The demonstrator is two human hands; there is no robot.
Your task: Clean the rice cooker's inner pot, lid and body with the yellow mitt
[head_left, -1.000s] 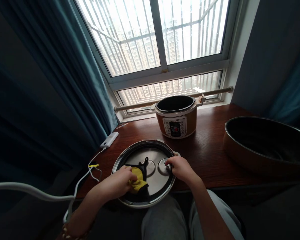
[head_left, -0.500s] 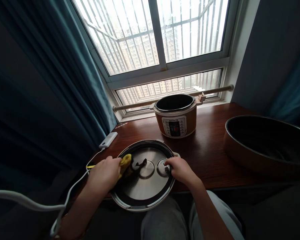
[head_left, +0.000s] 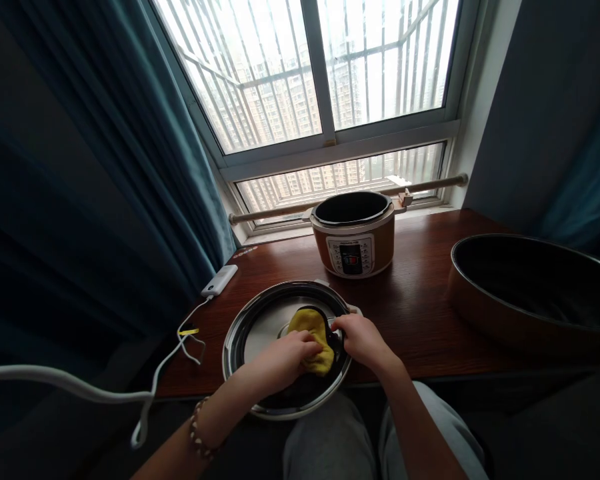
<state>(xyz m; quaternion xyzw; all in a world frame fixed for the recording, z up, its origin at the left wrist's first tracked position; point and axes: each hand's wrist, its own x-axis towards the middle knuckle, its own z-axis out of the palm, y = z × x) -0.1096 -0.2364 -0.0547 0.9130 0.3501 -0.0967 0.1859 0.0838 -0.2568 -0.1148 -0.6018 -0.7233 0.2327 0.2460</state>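
Note:
A round steel pressure cooker lid (head_left: 263, 333) lies with its inner side up at the table's front edge, its near rim past that edge. My left hand (head_left: 293, 357) is closed on a yellow cleaning cloth (head_left: 313, 327) with a dark side, pressed against the right half of the lid's inner face. The cloth hides part of the lid's centre. My right hand (head_left: 357, 337) grips the lid's right rim, its thumb over the inside and its other fingers mostly hidden.
An electric pressure cooker (head_left: 353, 233), lid off, stands behind near the window. A large dark-lined pan (head_left: 530, 287) sits at the right. On the left are a white power bank (head_left: 220, 280) and a white cable (head_left: 160, 373) hanging over the edge.
My left hand has swept the cloth from the lid's left side across to its right half. My right hand stays on the rim, and the lid has hardly moved.

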